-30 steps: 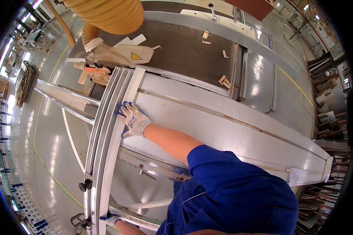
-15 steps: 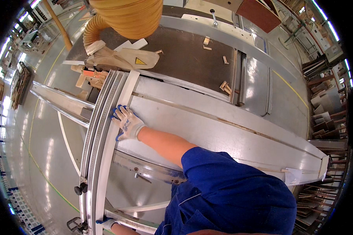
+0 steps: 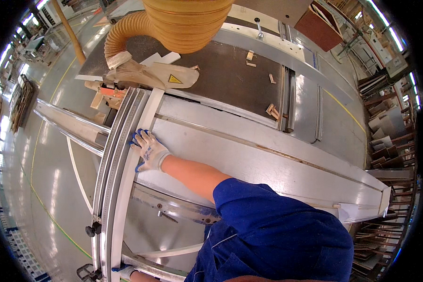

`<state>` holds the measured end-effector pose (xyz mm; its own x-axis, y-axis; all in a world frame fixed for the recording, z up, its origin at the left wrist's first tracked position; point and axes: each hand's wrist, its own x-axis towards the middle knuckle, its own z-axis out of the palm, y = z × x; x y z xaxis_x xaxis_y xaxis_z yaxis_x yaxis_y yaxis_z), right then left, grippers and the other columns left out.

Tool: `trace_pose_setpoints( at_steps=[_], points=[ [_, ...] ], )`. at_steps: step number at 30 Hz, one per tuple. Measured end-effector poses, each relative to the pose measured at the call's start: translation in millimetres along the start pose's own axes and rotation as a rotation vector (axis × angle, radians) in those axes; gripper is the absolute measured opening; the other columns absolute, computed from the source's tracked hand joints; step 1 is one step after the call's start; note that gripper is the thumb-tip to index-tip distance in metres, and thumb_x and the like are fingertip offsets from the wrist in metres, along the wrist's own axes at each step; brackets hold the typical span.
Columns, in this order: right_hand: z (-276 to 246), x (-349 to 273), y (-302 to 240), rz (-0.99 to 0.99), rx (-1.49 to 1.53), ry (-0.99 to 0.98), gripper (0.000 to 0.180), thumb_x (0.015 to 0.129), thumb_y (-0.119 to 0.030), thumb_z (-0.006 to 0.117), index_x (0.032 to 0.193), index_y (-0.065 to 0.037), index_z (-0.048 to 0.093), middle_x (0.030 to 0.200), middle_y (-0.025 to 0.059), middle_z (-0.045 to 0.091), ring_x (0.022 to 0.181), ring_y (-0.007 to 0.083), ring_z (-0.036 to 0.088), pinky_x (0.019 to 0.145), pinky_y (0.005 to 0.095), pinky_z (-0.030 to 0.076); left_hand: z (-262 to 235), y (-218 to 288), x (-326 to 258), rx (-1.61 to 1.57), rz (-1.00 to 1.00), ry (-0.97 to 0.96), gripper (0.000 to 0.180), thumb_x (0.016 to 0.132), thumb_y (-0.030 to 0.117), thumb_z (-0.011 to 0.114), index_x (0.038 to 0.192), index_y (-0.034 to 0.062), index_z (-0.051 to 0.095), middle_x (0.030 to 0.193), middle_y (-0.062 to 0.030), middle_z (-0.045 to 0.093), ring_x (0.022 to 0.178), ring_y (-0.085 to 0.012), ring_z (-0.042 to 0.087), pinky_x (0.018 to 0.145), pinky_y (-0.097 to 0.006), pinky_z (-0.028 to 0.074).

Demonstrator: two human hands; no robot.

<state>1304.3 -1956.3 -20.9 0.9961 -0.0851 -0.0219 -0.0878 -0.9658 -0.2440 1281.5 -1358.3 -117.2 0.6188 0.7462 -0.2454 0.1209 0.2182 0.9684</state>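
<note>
A long, narrow white strip [image 3: 126,197] lies along the metal fence with a scale [image 3: 111,188] on the left of the sliding saw table [image 3: 221,162]. My right hand [image 3: 148,151], in a white glove with blue fingertips, rests on the strip's upper stretch, fingers spread and thumb over its near edge. Beneath it at the lower edge, my left hand [image 3: 124,271] is partly seen in the same kind of glove, its fingers bent over the strip's near end. Past the far end stands the saw's blade guard [image 3: 174,79] with a yellow warning triangle.
A ribbed yellow hose [image 3: 188,23] hangs over the dark saw table [image 3: 221,70]. Small wood offcuts [image 3: 271,112] lie there. Black clamp knobs [image 3: 93,229] stick out from the fence. Metal support rails [image 3: 70,115] extend left. Stacked panels [image 3: 385,141] stand at the right.
My view has shifted a little, so the hose and blade guard appear farther right and lower. Both hands stay at the same places on the white strip.
</note>
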Motion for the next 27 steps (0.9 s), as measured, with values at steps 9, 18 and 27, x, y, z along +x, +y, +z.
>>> trace_pose_setpoints(
  at_steps=[9, 18, 27],
  points=[
    [-3.1, 9.7, -5.4, 0.009, 0.012, 0.000, 0.104, 0.079, -0.073, 0.063, 0.155, -0.006, 0.037, 0.162, 0.0181, 0.033, 0.151, 0.0443, 0.019, 0.123, 0.0542, 0.017, 1.7, 7.6, 7.8, -0.003, 0.002, 0.003, 0.053, 0.096, 0.037, 0.055, 0.133, -0.0011, 0.056, 0.130, -0.0197, 0.065, 0.116, -0.0335, 0.064, 0.101, -0.045, 0.049],
    [-4.4, 14.5, -8.6, 0.010, 0.022, 0.021, 0.104, 0.079, -0.073, 0.064, 0.154, -0.007, 0.039, 0.161, 0.0183, 0.034, 0.151, 0.0439, 0.021, 0.123, 0.0545, 0.018, 1.2, 12.6, 12.2, 0.000, 0.011, 0.015, 0.054, 0.096, 0.038, 0.054, 0.133, -0.0011, 0.056, 0.130, -0.0196, 0.064, 0.117, -0.0335, 0.063, 0.102, -0.045, 0.049],
    [0.5, 20.3, -9.0, 0.007, 0.019, 0.023, 0.103, 0.080, -0.074, 0.062, 0.154, -0.007, 0.039, 0.161, 0.0190, 0.033, 0.151, 0.0441, 0.020, 0.123, 0.0544, 0.017, 9.0, 9.9, 10.1, -0.007, 0.007, 0.025, 0.056, 0.096, 0.040, 0.053, 0.134, -0.0010, 0.055, 0.131, -0.0196, 0.064, 0.118, -0.0334, 0.063, 0.103, -0.045, 0.048]
  ],
)
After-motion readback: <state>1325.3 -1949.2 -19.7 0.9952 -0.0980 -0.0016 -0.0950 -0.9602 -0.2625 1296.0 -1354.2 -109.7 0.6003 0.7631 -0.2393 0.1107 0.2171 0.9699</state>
